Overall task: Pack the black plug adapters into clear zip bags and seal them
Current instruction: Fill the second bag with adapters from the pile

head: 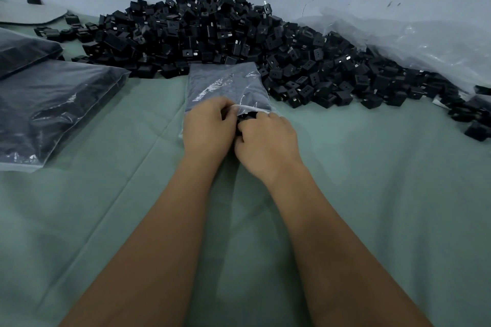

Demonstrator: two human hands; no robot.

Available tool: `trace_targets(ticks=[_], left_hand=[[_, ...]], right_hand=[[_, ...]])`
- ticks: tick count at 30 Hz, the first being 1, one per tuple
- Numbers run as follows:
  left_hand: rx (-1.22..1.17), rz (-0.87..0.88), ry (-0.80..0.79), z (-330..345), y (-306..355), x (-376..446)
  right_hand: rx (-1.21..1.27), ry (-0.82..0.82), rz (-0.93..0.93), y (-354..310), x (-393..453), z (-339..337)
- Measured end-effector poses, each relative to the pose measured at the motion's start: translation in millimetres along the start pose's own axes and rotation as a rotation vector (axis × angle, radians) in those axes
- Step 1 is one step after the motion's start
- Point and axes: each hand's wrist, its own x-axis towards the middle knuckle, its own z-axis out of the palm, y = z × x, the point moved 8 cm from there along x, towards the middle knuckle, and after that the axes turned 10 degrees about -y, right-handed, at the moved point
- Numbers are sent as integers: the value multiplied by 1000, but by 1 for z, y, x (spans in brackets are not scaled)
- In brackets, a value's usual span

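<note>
A clear zip bag (pixel 225 85) lies on the green cloth with its mouth toward me and dark adapters showing through it. My left hand (pixel 208 129) grips the near left edge of the bag's mouth. My right hand (pixel 267 142) is curled around black adapters (pixel 245 117) at the bag's opening; its fingertips are hidden. A big heap of loose black plug adapters (pixel 239 34) lies behind and to the right of the bag, against the wall.
Two filled clear bags (pixel 50 111) (pixel 21 50) lie at the left. Crumpled clear plastic sheeting (pixel 414 37) is piled at the right against the wall. Stray adapters (pixel 475 130) sit near the right edge. Green cloth (pixel 385 180) covers the table.
</note>
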Motion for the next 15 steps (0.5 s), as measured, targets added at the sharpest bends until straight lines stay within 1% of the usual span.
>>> trace_targets(ticks=[9,15], left_hand=[[9,0,-16,0,0,0],[4,4,-28,1,0,0]], right_hand=[[29,-11,65,-2,-1,-2],[-35,-64,75,1,-2,3]])
